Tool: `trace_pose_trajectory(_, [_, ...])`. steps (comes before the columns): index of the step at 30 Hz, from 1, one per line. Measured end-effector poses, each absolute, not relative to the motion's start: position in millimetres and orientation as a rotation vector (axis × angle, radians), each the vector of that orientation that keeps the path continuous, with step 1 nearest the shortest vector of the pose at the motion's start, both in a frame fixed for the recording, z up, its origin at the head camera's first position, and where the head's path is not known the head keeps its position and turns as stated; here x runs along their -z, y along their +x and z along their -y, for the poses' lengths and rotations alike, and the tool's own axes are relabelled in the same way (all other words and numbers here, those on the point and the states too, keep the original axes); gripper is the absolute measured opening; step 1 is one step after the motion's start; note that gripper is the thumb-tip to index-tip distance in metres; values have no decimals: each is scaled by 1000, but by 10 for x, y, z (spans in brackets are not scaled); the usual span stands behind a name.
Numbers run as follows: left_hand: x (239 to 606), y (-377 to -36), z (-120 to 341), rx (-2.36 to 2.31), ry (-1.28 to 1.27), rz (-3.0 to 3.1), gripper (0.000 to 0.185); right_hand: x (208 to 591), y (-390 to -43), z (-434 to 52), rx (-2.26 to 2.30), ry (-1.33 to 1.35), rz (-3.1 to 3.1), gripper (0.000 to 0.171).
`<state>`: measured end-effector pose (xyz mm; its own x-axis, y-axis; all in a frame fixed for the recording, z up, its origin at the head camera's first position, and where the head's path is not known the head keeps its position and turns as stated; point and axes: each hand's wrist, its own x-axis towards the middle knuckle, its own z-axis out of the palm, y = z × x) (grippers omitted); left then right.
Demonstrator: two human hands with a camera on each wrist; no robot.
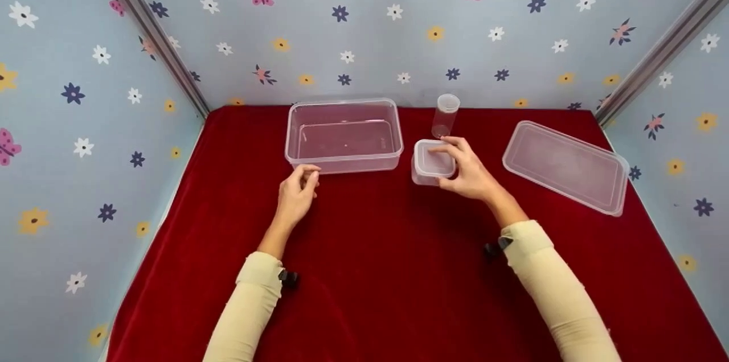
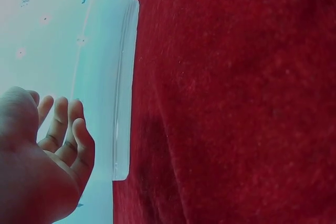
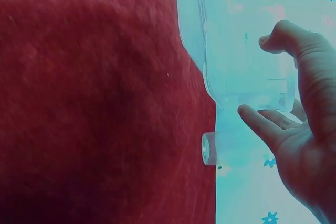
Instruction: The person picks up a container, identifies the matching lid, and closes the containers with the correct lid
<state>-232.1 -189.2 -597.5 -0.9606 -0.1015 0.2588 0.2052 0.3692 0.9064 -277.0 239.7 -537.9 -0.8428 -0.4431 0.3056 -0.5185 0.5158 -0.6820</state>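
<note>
One hand point(image 1: 471, 174) grips a small lidded container point(image 1: 431, 164)

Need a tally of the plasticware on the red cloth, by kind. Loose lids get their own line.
Open rectangular tub: 1
Small square container: 1
Cylindrical container: 1
Loose rectangular lid: 1
Total: 4
</note>
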Motion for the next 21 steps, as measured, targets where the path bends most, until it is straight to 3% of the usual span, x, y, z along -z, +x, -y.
trace_pose_trajectory(21, [5833, -2249, 1923, 1592, 36, 2422, 20, 5368, -3146, -2597, -1278, 659, 2730, 68])
